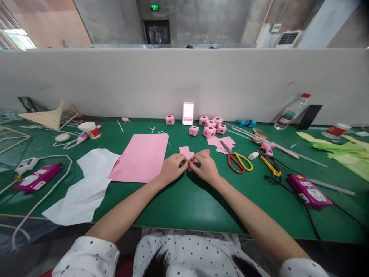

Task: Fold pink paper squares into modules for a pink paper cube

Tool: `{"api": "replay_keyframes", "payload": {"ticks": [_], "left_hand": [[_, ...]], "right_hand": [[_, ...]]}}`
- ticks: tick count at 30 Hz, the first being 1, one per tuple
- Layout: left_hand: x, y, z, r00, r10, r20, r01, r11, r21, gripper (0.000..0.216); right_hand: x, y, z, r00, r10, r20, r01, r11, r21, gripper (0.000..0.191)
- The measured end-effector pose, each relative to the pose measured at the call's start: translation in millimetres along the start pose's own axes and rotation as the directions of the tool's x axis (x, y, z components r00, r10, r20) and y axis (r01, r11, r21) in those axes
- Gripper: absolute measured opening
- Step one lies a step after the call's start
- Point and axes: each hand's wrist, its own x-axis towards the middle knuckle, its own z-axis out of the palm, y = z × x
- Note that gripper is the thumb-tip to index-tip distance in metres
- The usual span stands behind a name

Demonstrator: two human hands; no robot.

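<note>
Both forearms slant inward over the bench (pixel 184 207), elbows wide, bringing the hands nearly tip to tip in front of the body. The left hand (pixel 173 167) is curled, knuckles up, thumb and fingertips pinched on a small pink paper (pixel 186 150). The right hand (pixel 206 167) mirrors it, thumb and fingers closed on the paper too; its fingers partly cover the folds. The paper lies between the hands, to the right of the pink sheet (pixel 141 157) and left of the scissors (pixel 236 161). Beyond the hands stand pink boxes (pixel 209 132).
</note>
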Motion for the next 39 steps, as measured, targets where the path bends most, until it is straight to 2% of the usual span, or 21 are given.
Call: {"api": "replay_keyframes", "payload": {"ticks": [7, 12, 15, 17, 20, 23, 26, 31, 39], "left_hand": [[4, 2, 2, 0.995, -0.095, -0.041, 0.093, 0.995, -0.044, 0.019], [5, -10, -3, 0.968, -0.209, -0.136, 0.196, 0.976, -0.098, 0.013], [6, -15, -5, 0.960, -0.240, -0.147, 0.221, 0.966, -0.133, 0.011], [6, -15, -5, 0.964, -0.231, -0.134, 0.214, 0.968, -0.133, 0.012], [5, -10, -2, 0.976, -0.190, -0.107, 0.177, 0.977, -0.117, 0.013], [3, -4, 0, 0.984, -0.154, -0.084, 0.145, 0.984, -0.105, 0.013], [2, 0, -1, 0.991, -0.123, -0.060, 0.116, 0.988, -0.106, 0.010], [1, 1, -1, 0.998, -0.061, 0.024, 0.063, 0.995, -0.073, 0.013], [4, -1, 0, 0.996, -0.089, 0.016, 0.089, 0.994, -0.067, 0.016]], "right_hand": [[5, 12, -1, 0.997, 0.052, -0.057, -0.054, 0.998, -0.026, 0.008], [7, 26, -8, 0.975, 0.162, -0.151, -0.171, 0.984, -0.050, 0.007], [7, 26, -9, 0.966, 0.200, -0.163, -0.206, 0.978, -0.019, 0.004], [7, 22, -8, 0.973, 0.177, -0.150, -0.177, 0.984, 0.013, 0.005], [5, 16, -5, 0.993, 0.081, -0.084, -0.078, 0.996, 0.041, 0.018], [3, 12, -2, 1.000, 0.008, -0.009, -0.008, 0.999, 0.032, 0.012], [1, 8, -1, 1.000, -0.004, 0.026, 0.003, 0.999, 0.032, 0.017], [-1, 2, 2, 0.999, -0.014, 0.040, 0.014, 1.000, 0.013, 0.013], [0, 1, 0, 1.000, 0.006, 0.030, -0.005, 0.999, -0.039, 0.015]]}}
